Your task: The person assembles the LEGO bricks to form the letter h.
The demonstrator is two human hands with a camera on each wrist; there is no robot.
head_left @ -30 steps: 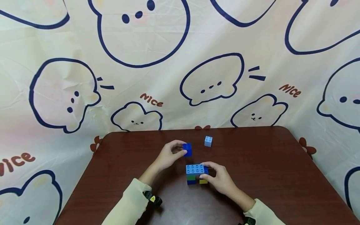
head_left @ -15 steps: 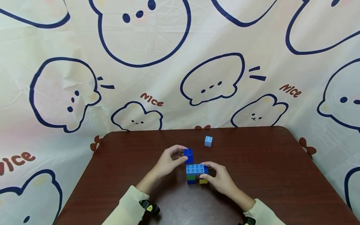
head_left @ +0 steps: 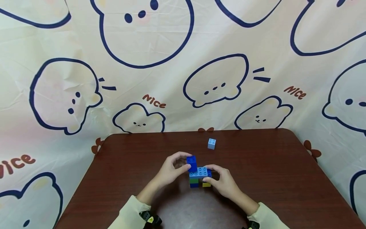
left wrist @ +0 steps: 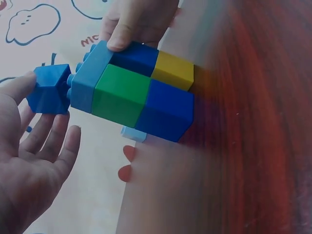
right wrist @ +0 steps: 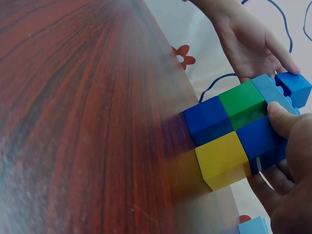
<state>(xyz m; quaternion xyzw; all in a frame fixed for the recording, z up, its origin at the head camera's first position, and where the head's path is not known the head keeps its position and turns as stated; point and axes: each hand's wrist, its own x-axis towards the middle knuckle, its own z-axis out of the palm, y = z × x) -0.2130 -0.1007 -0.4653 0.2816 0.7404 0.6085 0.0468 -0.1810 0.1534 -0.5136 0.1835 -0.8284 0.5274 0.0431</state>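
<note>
A stack of toy building bricks stands on the brown table (head_left: pixel 128 159). Its top is a long light-blue brick (head_left: pixel 201 173), bridging two columns. One column is a green brick (left wrist: pixel 122 92) over a dark-blue brick (left wrist: pixel 168 109); the other is a blue brick (right wrist: pixel 261 141) over a yellow brick (right wrist: pixel 222 161). My left hand (head_left: pixel 168 170) pinches a small blue brick (head_left: pixel 192 162) at the left end of the long brick, whose studs show beneath it in the left wrist view. With thumb and fingers, my right hand (head_left: pixel 226 183) grips the stack's right side.
A small light-blue brick (head_left: pixel 211 144) lies farther back on the table, near the far edge. Behind the table hangs a pale cloth (head_left: pixel 171 82) printed with cartoon outlines.
My left hand has brought the small blue brick nearer to me, from behind the stack to over the left end of the long brick. The right hand stays in place on the stack.
</note>
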